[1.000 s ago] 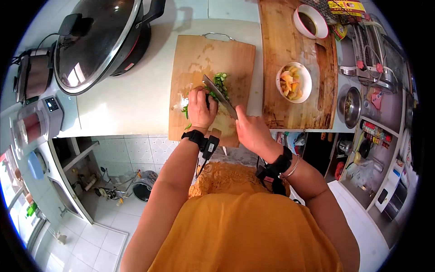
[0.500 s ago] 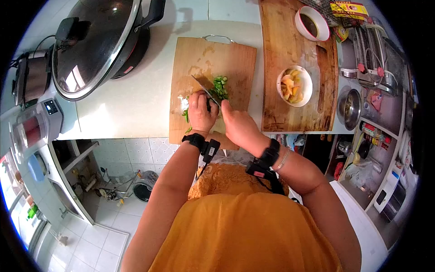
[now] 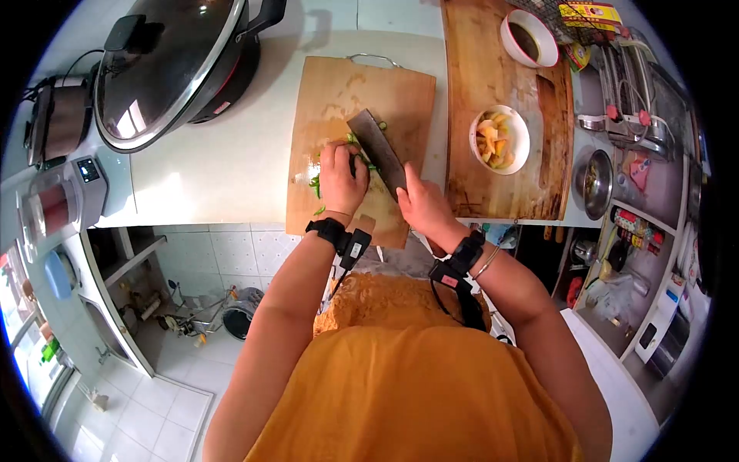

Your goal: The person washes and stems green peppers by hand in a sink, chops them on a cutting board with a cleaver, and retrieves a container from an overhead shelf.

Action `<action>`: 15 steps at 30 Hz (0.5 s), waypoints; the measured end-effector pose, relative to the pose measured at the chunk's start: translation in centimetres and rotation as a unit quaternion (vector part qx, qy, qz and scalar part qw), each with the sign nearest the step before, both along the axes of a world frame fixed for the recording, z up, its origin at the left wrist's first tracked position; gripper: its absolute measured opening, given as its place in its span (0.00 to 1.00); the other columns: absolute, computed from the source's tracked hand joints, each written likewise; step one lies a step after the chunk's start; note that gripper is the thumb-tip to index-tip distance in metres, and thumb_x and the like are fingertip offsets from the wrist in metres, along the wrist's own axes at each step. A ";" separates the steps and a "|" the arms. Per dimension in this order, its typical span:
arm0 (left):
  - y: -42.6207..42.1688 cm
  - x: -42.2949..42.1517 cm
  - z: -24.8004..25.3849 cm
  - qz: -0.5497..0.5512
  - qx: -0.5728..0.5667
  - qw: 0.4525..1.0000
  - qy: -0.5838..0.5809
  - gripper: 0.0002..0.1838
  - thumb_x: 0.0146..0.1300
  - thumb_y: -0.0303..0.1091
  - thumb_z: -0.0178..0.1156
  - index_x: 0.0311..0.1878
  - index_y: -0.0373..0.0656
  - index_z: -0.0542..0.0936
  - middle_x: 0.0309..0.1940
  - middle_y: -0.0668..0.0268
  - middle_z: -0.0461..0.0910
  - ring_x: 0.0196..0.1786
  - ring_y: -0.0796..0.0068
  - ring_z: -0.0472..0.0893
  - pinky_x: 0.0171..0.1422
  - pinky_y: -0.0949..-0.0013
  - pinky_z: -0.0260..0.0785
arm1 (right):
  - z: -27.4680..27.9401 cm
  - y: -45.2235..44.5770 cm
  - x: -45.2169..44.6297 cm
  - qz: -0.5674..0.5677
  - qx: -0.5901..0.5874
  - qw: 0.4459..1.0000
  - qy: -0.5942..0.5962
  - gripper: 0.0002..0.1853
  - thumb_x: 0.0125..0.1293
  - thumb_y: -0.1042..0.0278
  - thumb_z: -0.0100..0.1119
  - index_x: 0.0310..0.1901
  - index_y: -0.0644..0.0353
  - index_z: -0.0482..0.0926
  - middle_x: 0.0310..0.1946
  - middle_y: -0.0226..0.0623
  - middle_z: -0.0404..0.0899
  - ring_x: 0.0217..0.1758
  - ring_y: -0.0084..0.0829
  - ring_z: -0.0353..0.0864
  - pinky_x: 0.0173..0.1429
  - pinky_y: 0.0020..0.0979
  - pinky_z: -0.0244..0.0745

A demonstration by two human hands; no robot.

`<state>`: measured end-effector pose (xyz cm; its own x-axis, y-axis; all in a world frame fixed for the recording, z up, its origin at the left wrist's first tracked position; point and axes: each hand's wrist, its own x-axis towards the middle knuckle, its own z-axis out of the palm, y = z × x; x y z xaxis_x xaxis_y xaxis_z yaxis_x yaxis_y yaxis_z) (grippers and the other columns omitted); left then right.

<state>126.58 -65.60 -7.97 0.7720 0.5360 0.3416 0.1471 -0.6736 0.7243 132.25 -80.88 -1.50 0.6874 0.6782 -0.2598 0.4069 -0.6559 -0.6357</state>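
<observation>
My right hand (image 3: 425, 206) is closed around the handle of a cleaver (image 3: 377, 151). The broad, dark blade tilts over the wooden cutting board (image 3: 323, 92), with its face showing and its tip up and to the left. Left of the blade, my left hand (image 3: 342, 182) rests on the board with its fingers curled down. Bits of chopped green vegetable (image 3: 314, 183) stick out beside those fingers, and a few more show at the blade's edges. What lies beneath the left fingers is mostly hidden, and something dark shows by its fingertips.
On a second wooden board (image 3: 493, 77) to the right stand a bowl of orange and yellow pieces (image 3: 521, 146) and a bowl of dark liquid (image 3: 550, 48). A large lidded pan (image 3: 173, 69) occupies the upper left. A metal bowl (image 3: 597, 185) sits at the right.
The cleaver has swung right and turned to show its broad face, now covering much of the chopped green pile. My right hand moved right and lower; my left hand shifted slightly.
</observation>
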 end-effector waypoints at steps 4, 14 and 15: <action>0.6 -0.1 0.5 -0.030 -0.014 0.999 0.029 0.09 0.49 0.24 0.60 0.35 0.38 0.72 0.38 0.55 0.73 0.42 0.51 0.73 0.48 0.57 0.67 | 0.0 -0.3 0.1 -0.018 0.013 1.000 0.004 0.24 0.62 0.70 0.54 0.57 0.74 0.63 0.19 0.58 0.73 0.24 0.57 0.74 0.27 0.48 0.66; 1.7 -2.2 1.8 -0.072 0.090 0.990 0.078 0.19 0.49 0.38 0.66 0.43 0.43 0.74 0.50 0.61 0.72 0.55 0.58 0.69 0.67 0.52 0.55 | 3.6 0.1 0.4 0.007 -0.032 0.999 0.017 0.20 0.61 0.72 0.50 0.54 0.68 0.61 0.22 0.54 0.76 0.28 0.58 0.75 0.32 0.52 0.69; 1.7 -2.2 1.4 -0.070 0.089 0.990 0.079 0.19 0.49 0.38 0.66 0.43 0.43 0.74 0.50 0.61 0.72 0.55 0.58 0.69 0.67 0.52 0.55 | 3.7 0.0 0.3 0.030 -0.033 0.999 -0.012 0.20 0.61 0.73 0.50 0.53 0.68 0.61 0.22 0.54 0.75 0.27 0.58 0.75 0.31 0.52 0.69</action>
<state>124.37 -63.94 -6.60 0.8859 0.3618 0.2904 0.1445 -0.8101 0.5682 132.52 -80.86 2.17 0.6529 0.6999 -0.2896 0.4607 -0.6704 -0.5816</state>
